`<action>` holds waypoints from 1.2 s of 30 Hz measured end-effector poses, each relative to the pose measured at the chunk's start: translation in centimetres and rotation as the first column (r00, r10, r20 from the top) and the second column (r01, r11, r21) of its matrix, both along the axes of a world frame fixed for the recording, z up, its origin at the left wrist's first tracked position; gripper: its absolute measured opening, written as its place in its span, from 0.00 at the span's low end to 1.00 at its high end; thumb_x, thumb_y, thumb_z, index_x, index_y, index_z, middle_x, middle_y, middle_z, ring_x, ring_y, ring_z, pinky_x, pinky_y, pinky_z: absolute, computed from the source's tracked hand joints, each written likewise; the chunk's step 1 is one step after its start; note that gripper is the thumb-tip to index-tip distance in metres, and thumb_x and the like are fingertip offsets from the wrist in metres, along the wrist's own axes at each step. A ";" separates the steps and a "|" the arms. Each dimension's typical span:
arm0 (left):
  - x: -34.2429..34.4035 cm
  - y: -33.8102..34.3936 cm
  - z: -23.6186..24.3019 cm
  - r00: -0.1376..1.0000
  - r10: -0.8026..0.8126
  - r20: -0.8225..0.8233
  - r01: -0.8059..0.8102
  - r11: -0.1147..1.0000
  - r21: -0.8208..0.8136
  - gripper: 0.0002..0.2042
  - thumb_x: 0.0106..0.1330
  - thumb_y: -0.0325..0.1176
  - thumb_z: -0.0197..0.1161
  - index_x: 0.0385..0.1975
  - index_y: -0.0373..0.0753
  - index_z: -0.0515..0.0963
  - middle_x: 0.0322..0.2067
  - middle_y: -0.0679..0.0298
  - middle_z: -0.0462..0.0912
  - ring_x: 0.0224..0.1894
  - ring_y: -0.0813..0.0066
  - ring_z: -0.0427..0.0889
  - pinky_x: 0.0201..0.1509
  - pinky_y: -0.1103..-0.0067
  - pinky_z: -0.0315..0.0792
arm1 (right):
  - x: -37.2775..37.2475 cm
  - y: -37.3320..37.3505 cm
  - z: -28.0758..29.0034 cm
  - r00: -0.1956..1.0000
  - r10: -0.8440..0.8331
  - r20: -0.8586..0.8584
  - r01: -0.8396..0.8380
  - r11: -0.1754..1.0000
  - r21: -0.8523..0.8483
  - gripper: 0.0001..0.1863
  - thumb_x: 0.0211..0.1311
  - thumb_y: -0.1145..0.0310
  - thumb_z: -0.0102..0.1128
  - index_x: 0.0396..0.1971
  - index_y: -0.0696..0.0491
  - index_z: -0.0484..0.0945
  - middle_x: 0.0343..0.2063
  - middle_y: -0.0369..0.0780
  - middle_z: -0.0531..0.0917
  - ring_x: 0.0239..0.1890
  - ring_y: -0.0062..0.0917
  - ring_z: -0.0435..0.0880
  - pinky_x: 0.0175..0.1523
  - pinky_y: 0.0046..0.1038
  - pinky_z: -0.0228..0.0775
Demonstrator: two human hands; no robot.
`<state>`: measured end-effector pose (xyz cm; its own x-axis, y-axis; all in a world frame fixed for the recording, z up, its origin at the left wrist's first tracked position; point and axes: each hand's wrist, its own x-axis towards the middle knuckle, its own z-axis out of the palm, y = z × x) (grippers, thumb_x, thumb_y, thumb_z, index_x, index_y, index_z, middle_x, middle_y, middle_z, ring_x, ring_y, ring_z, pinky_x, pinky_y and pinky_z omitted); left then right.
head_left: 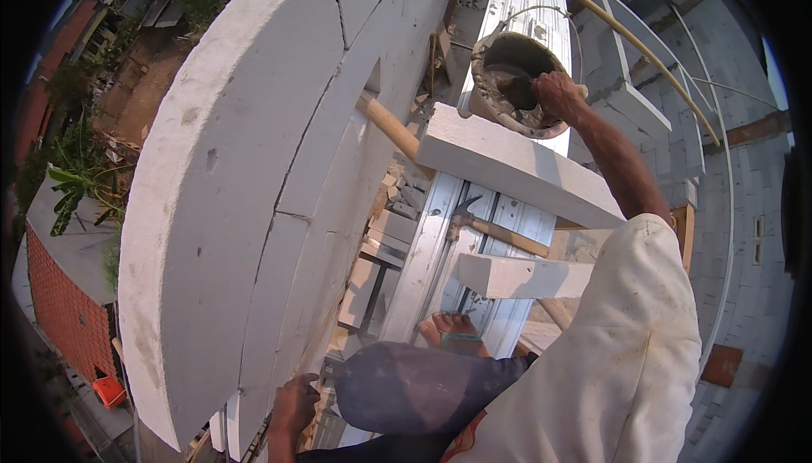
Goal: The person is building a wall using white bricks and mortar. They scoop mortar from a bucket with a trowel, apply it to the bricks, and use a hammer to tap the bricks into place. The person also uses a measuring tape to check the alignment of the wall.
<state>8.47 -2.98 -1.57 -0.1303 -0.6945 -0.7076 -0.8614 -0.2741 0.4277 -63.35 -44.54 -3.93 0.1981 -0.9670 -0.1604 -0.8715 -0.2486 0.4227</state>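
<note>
My right hand (558,95) reaches into a mortar-crusted bucket (548,131) and is closed round a trowel; the tan end of its handle (582,91) pokes out past my fist. Wet grey mortar (507,78) lies inside the bucket, and the trowel's blade is partly hidden in its shadow. Low in the view, my left hand (292,405) is beside the lower end of the white block wall (228,167). Its fingers are curled with the thumb sticking out; whatever they hold, if anything, is hidden. A claw hammer (499,233) lies on the metal planks between the bucket and my bare foot.
Ribbed metal planks (431,247) run under my foot (452,328). A long white block (524,163) and a shorter one (524,277) lie across them. A bamboo pole (389,127) enters the wall. Beyond the wall, the ground drops to a red-tiled roof (68,302).
</note>
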 end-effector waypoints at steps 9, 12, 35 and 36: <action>-2.4 -2.5 0.3 0.998 -0.059 0.009 0.059 0.996 -0.069 0.18 0.55 0.23 0.74 0.47 0.37 0.85 0.38 0.50 0.89 0.42 0.51 0.89 0.51 0.64 0.82 | -4.0 4.8 3.8 0.879 -0.206 0.430 0.180 0.978 0.101 0.16 0.55 0.62 0.67 0.34 0.61 0.86 0.23 0.46 0.87 0.26 0.34 0.87 0.35 0.40 0.81; -2.6 -2.0 0.1 0.998 -0.058 0.025 0.059 0.996 -0.062 0.17 0.55 0.22 0.73 0.46 0.34 0.84 0.40 0.49 0.87 0.43 0.52 0.89 0.51 0.64 0.81 | -4.9 6.2 4.8 0.687 -0.384 0.617 0.339 0.920 0.195 0.16 0.56 0.61 0.69 0.32 0.61 0.84 0.19 0.42 0.84 0.22 0.28 0.83 0.30 0.36 0.76; -5.1 11.1 11.7 0.918 -0.395 -0.030 0.396 0.918 0.015 0.11 0.52 0.26 0.72 0.35 0.31 0.88 0.33 0.49 0.89 0.38 0.49 0.91 0.38 0.60 0.84 | 42.4 30.0 7.9 0.516 -0.201 0.833 -0.737 0.391 0.551 0.18 0.63 0.56 0.60 0.37 0.59 0.80 0.25 0.36 0.78 0.25 0.21 0.76 0.31 0.27 0.67; -5.2 11.0 11.7 0.918 -0.396 0.000 0.396 0.918 0.028 0.10 0.52 0.26 0.71 0.35 0.31 0.88 0.33 0.49 0.89 0.38 0.50 0.91 0.37 0.60 0.84 | 45.1 30.6 9.2 0.536 -0.149 0.831 -0.754 0.357 0.551 0.19 0.63 0.57 0.60 0.40 0.60 0.80 0.27 0.38 0.78 0.28 0.23 0.78 0.34 0.29 0.70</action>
